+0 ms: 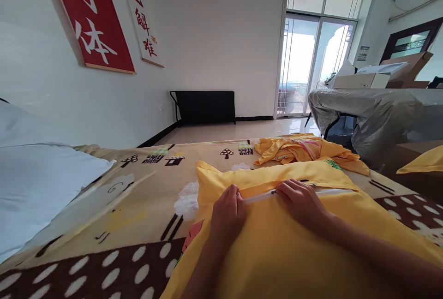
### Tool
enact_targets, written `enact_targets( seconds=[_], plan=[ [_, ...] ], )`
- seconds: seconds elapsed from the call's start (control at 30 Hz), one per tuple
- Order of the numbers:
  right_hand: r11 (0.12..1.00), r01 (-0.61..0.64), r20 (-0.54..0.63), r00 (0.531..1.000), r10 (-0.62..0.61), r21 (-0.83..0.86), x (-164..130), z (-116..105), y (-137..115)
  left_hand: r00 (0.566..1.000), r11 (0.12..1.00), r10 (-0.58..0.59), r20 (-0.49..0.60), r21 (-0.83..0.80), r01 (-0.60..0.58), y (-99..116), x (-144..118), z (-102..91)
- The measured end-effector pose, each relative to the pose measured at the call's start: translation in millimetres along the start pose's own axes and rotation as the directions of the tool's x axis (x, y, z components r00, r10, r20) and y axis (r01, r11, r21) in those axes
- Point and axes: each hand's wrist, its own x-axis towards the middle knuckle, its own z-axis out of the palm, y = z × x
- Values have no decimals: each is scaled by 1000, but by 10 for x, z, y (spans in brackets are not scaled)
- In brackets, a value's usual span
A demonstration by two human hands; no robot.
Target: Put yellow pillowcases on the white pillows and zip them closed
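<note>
Yellow pillow (277,253) on the patterned bed (114,225). Left hand (226,213) pinches the cover beside the white zipper (259,196); right hand (301,202) pinches the zipper's pull. Crumpled yellow cloth (304,149) lies beyond; white pillow (38,183) at left.

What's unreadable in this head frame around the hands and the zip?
- Zip slider: covered by the right hand, head view.
- Left hand fingertips: curled into the yellow pillowcase, grip unclear.
- Zip teeth: too small to tell closed from open.
- Pillowcase's near end: cut by the bottom edge.
</note>
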Motion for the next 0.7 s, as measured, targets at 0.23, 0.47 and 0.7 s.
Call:
enact_targets(
  seconds=[0.23,0.47,0.7],
  plan=[
    [994,4,1,1000,-4,-108,-3,-27,80,1000,1000,4,-19,1,-4,-44,6,45],
    [990,-22,-1,1000,22,-136,-24,-67,194,999,1000,14,-39,9,-14,-72,26,74],
    [986,-16,26,999,21,-164,-73,-175,291,999,1000,5,-45,-28,-6,-102,17,109]
  ],
)
